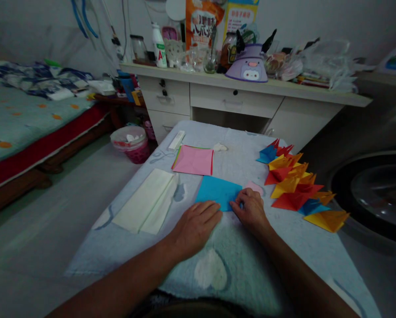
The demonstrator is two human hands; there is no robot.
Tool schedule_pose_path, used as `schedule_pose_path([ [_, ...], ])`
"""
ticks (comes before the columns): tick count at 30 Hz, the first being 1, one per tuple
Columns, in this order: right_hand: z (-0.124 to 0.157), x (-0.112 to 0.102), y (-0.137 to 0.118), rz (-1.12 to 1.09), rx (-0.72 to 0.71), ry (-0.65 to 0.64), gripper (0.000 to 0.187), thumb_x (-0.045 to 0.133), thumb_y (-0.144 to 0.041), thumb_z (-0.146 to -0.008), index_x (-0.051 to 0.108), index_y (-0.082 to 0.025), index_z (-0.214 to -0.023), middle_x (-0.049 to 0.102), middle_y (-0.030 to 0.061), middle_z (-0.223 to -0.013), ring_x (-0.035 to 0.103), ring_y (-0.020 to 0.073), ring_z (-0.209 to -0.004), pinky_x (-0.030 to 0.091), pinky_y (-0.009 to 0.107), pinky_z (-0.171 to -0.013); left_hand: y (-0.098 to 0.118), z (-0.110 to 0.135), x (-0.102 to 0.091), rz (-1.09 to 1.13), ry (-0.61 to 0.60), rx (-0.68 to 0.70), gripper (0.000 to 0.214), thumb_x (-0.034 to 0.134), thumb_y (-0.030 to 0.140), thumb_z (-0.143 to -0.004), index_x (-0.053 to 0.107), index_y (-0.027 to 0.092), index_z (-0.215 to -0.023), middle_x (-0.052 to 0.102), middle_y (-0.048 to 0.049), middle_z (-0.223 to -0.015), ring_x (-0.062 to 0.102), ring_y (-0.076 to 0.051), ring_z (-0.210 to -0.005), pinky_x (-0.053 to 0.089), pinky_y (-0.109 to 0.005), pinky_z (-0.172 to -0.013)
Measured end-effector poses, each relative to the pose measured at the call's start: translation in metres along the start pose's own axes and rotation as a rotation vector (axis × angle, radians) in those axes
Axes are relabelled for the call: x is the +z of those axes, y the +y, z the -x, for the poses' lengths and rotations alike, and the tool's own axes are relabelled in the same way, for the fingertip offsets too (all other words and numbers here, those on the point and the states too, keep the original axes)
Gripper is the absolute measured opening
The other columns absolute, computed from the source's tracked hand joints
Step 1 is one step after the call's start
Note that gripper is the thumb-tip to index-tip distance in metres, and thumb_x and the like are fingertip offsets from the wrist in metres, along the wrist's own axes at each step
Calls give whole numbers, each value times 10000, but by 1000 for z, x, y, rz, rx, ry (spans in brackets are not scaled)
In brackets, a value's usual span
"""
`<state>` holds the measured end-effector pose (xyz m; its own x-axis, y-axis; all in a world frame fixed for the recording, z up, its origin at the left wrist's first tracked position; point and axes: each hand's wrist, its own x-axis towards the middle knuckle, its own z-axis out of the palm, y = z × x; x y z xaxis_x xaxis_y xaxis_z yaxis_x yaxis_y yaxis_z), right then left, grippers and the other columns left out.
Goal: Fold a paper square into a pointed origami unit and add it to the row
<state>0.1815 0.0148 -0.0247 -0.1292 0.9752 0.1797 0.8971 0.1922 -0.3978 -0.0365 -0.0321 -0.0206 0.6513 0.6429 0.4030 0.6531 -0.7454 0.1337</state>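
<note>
A sheet of blue origami paper (218, 191) lies on the cloth-covered table in front of me. My left hand (202, 223) rests flat on its near left part, fingers stretched out and side by side. At its near right corner, my right hand (250, 205) pinches the paper's edge between thumb and curled fingers. Just beyond sits a stack of square paper (194, 160), pink on top with red and green edges showing. To the right stand several folded paper cranes (295, 192) in red, orange, yellow and blue.
A folded cream cloth or paper (148, 201) lies to the left, with a small white box (177, 140) farther back. Behind the table is a white desk (217, 84) crowded with jars and bags. A pink bin (136, 152) stands on the floor; a bed (35, 119) is at left.
</note>
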Motion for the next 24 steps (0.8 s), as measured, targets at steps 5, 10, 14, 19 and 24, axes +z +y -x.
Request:
schedule_pose_path([
  [5,0,0,-1,11,10,-1,165,666,-302,-809,642,-195,-686,602,70,-923,504,245,-915,353,354,-803,8,4,15,9,-88,-3,422,544,303,-934,498,158,-1328,542,-99,-1407,477,-248,-1317,412,-404,-1079],
  [10,0,-1,-1,1,26,8,158,678,-294,-798,633,-194,-684,600,71,-932,501,246,-936,356,349,-806,7,5,16,9,-123,-24,453,582,337,-914,510,144,-1317,544,-121,-1405,486,-253,-1318,418,-404,-1087],
  [14,1,-2,-3,-10,29,13,163,676,-297,-798,629,-196,-679,596,76,-929,497,253,-934,359,353,-804,8,5,15,-5,-141,-26,436,560,341,-926,510,151,-1315,540,-126,-1409,476,-251,-1331,422,-412,-1086],
  [19,1,-3,-2,-10,15,23,152,665,-298,-804,630,-201,-693,594,81,-929,495,258,-920,361,360,-801,10,5,14,-16,-156,-35,447,567,339,-920,507,151,-1322,531,-118,-1420,475,-251,-1333,415,-406,-1097],
  [24,1,-2,-1,-7,12,16,153,647,-307,-818,626,-195,-715,588,86,-937,500,258,-925,361,367,-807,10,6,12,-12,-164,-46,457,555,345,-926,497,152,-1337,511,-112,-1440,461,-248,-1344,404,-406,-1109],
])
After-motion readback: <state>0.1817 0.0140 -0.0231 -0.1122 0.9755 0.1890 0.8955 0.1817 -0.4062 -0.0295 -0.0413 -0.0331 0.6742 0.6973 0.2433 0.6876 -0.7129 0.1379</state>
